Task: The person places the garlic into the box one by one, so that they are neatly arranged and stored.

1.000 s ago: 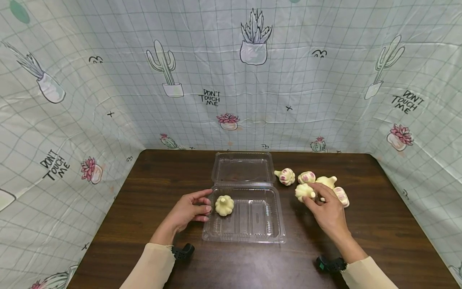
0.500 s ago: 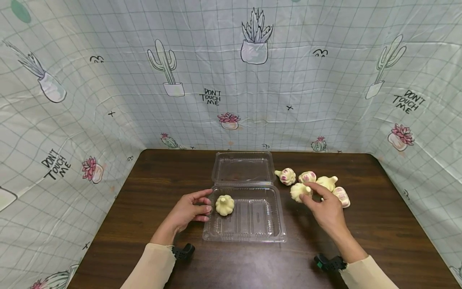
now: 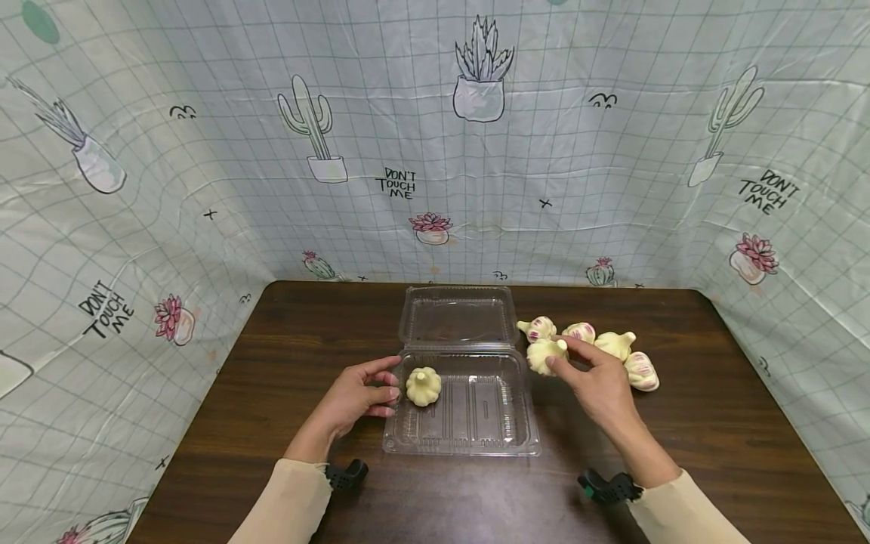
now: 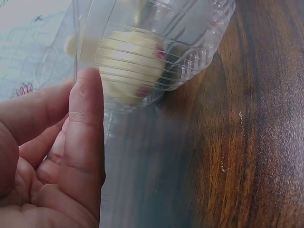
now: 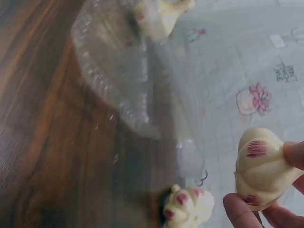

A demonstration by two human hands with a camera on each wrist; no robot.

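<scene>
A clear plastic clamshell container (image 3: 462, 446) lies opened out, and one garlic bulb (image 3: 423, 387) sits in its base at the left. My left hand (image 3: 353, 397) holds the base's left rim between thumb and fingers (image 4: 85, 118). My right hand (image 3: 601, 378) pinches another garlic bulb (image 3: 544, 356) by thumb and fingertips, just outside the container's right rim. In the right wrist view, purple streaks mark the held bulb (image 5: 261, 166). Behind it, a streaked garlic bulb (image 3: 540, 328) lies on the table.
More garlic bulbs lie right of my right hand: a streaked one (image 3: 581, 331), a plain one (image 3: 615, 345) and another streaked one (image 3: 642, 372). The container's lid (image 3: 458, 317) lies back behind its base. A patterned cloth (image 3: 435, 136) rises behind the brown table (image 3: 299, 325).
My right hand has carried the garlic bulb leftward from the group toward the container's right rim. My left hand has stayed at the left rim.
</scene>
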